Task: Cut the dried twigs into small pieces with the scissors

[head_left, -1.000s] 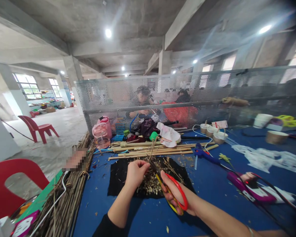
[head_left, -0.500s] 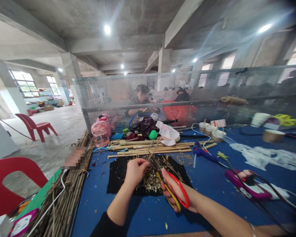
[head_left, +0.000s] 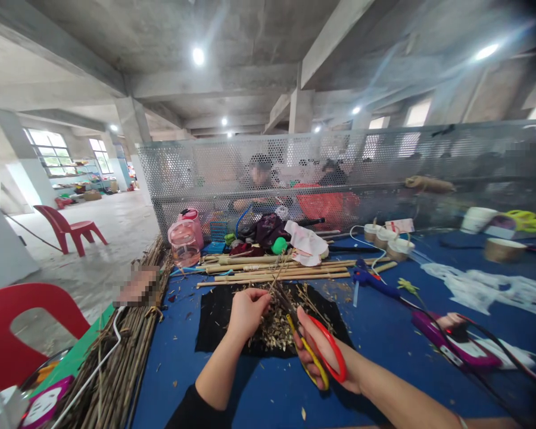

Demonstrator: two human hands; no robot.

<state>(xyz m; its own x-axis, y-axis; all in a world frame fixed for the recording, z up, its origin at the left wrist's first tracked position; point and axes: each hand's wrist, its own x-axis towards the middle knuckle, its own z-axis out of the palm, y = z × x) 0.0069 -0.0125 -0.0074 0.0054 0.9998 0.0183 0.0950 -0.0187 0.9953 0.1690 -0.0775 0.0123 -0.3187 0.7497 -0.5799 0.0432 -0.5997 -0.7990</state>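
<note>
My right hand (head_left: 315, 348) grips a pair of scissors (head_left: 338, 356) with one red and one yellow handle loop. The blades point up and away, close to the fingertips of my left hand (head_left: 249, 310). Those fingers are pinched together on a thin dry twig (head_left: 274, 279), part of which is hidden by the hand and blades. Beneath both hands a black cloth (head_left: 212, 322) lies on the blue table. Small dry clippings (head_left: 272, 333) are heaped on it, with a few thin stems (head_left: 310, 301) at the right.
Bamboo sticks (head_left: 286, 274) lie behind the cloth. A blue glue gun (head_left: 375, 280) and a purple power strip (head_left: 455, 342) with cables are to the right. Bundled stalks (head_left: 116, 369) line the left edge. A perforated metal screen (head_left: 183, 167) stands at the back, a person behind it.
The whole view has shifted slightly, so things sit a little further right and lower. My hands keep nearly the same pose, left pinching the twig, right holding the scissors.
</note>
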